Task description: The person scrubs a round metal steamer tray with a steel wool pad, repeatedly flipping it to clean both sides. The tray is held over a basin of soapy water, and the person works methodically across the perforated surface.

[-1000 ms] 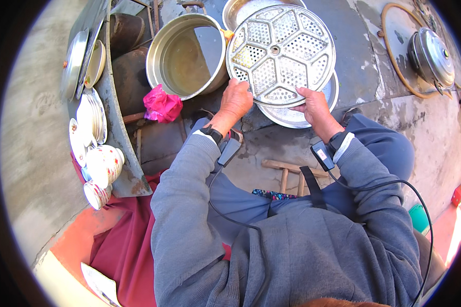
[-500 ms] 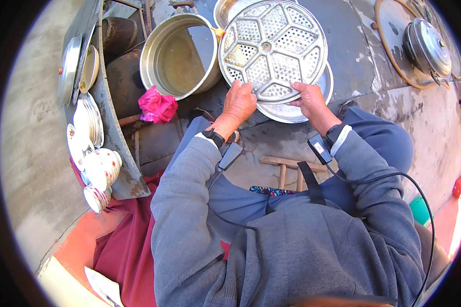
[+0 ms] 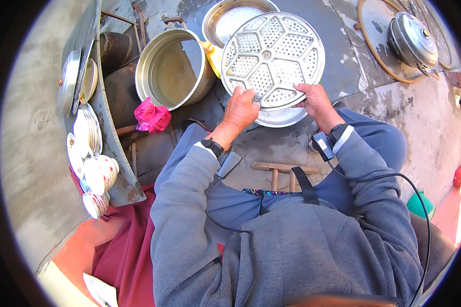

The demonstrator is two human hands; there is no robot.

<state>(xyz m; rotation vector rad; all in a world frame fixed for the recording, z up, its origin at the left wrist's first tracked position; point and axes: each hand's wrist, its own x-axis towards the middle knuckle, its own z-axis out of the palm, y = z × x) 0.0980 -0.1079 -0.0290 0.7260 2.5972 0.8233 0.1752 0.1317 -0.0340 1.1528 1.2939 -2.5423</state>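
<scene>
Both my hands hold a round, perforated metal steamer rack (image 3: 274,60) by its near rim, tilted so its face shows. My left hand (image 3: 240,109) grips the near left of the rim, fingers curled round it. At the near right, my right hand (image 3: 317,105) pinches the edge with the thumb on top. Below the rack, mostly hidden by it, is a wide metal basin (image 3: 281,118). To the left stands a large metal pot (image 3: 144,66) with cloudy water in it. A crumpled pink cloth or bag (image 3: 152,116) lies against the pot's near side.
Behind the rack is another metal basin (image 3: 208,23), with a yellow packet (image 3: 214,57) beside the pot. Stacked plates (image 3: 88,130) and bowls (image 3: 101,174) line a ledge at left. A lidded pot (image 3: 415,41) and a hose (image 3: 361,25) lie far right. A small wooden stool (image 3: 284,168) stands between my legs.
The rack has turned in my hands, its pattern standing at another angle. More of the far basin and the yellow packet shows. My view has shifted slightly.
</scene>
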